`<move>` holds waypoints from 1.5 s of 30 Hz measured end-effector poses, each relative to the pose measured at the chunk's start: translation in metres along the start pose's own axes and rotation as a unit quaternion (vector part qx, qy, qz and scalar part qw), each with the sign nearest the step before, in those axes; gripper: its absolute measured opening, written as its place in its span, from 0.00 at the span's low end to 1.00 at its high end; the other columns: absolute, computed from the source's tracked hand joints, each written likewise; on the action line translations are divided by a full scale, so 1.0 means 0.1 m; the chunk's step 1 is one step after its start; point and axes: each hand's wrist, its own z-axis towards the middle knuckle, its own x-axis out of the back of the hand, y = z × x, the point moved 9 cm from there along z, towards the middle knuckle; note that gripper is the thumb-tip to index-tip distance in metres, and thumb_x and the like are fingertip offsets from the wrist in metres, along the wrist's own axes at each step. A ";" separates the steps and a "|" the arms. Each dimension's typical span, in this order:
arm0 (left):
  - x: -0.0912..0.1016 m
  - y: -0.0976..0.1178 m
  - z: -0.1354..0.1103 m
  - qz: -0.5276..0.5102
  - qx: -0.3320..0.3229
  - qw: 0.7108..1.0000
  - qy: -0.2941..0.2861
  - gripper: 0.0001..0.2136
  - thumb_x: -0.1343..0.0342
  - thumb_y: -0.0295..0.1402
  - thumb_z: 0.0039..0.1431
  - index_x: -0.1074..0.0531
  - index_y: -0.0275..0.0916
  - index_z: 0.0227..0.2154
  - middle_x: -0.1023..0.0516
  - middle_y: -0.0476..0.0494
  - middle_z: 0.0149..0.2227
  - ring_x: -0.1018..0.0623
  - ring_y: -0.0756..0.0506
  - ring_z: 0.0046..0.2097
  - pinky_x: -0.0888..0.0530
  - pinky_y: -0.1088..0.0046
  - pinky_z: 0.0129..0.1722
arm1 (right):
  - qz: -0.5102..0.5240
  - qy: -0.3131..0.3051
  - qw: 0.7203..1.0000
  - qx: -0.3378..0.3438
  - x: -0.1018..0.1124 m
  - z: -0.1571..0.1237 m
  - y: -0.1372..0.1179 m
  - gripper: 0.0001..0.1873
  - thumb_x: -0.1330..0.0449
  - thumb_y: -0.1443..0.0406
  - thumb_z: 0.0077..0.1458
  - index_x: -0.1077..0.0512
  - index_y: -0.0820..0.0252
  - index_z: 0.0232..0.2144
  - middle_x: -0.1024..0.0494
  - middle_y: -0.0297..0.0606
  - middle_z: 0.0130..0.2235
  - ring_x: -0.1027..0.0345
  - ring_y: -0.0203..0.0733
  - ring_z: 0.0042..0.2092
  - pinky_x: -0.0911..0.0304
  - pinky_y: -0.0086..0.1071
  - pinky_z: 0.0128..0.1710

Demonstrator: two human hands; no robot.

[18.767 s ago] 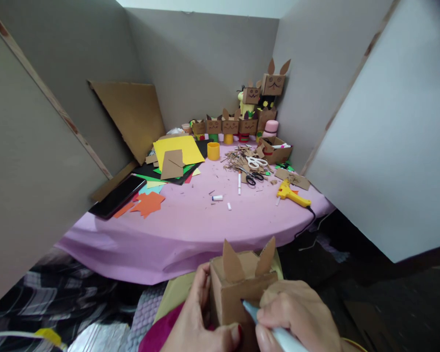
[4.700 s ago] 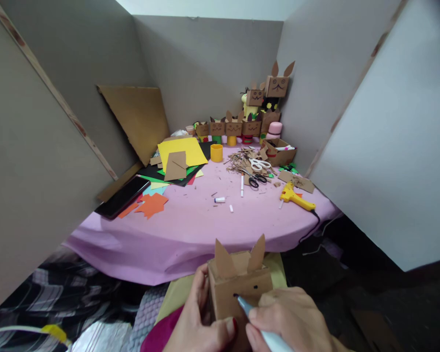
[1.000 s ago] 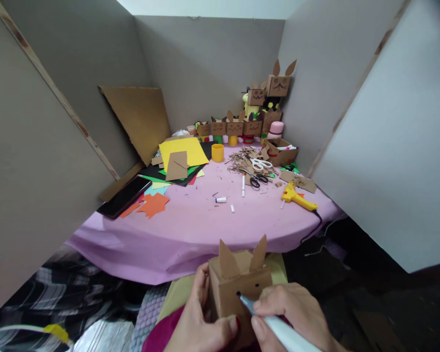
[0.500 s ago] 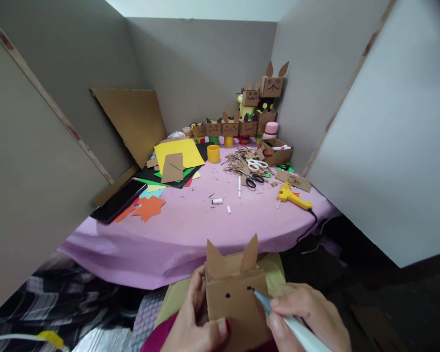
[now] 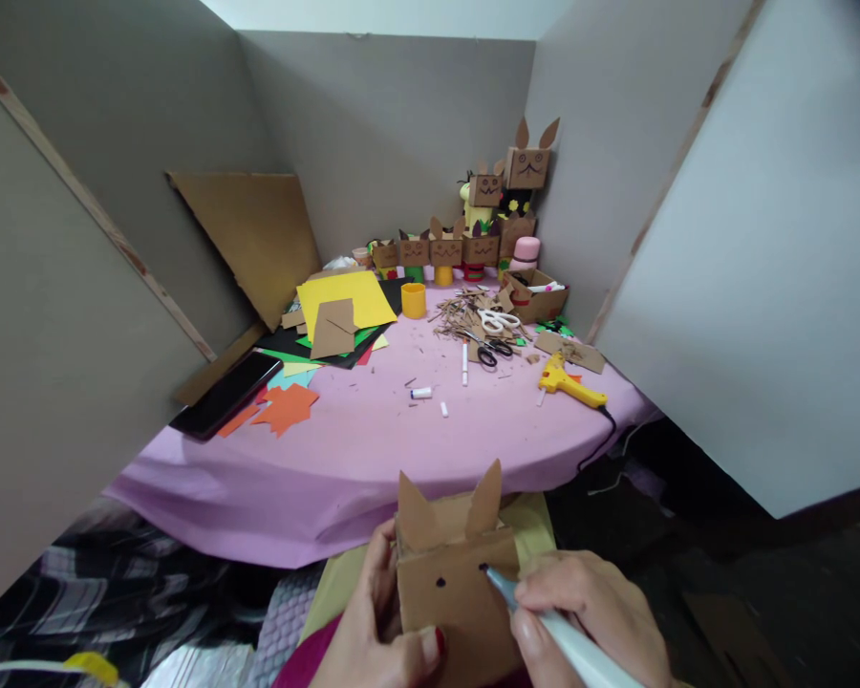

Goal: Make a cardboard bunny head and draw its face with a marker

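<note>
A small cardboard box (image 5: 465, 612) with two pointed cardboard ears (image 5: 484, 501) is held low in front of me, beyond the table's near edge. My left hand (image 5: 383, 621) grips it by its left side, thumb on the front face. My right hand (image 5: 588, 612) is closed around a pale marker (image 5: 569, 645). The marker's tip is at a dark dot (image 5: 483, 568) on the upper right of the face. Another dark dot (image 5: 440, 582) sits to its left.
On the pink-covered table (image 5: 358, 430) lie a yellow glue gun (image 5: 569, 382), black scissors (image 5: 488, 352), white scissors (image 5: 500, 321), cardboard scraps, coloured paper (image 5: 348, 296) and a phone (image 5: 225, 394). Cardboard animal figures (image 5: 446, 250) stand at the back. Grey panels (image 5: 401, 115) enclose the table.
The right-hand dot looks rounder and fuller, with the marker's tip now on it. The whole view has shifted slightly; both hands keep their holds.
</note>
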 end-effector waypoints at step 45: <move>0.01 -0.03 -0.04 -0.008 0.023 0.999 0.026 0.45 0.31 0.41 0.36 0.48 0.45 0.58 0.29 0.37 0.54 0.31 0.30 0.56 0.34 0.55 0.52 | 0.010 0.010 1.000 0.014 -0.01 -0.01 0.01 0.05 0.47 0.70 0.50 0.35 0.58 0.25 0.29 0.28 0.17 0.32 0.33 0.18 0.37 0.27 0.21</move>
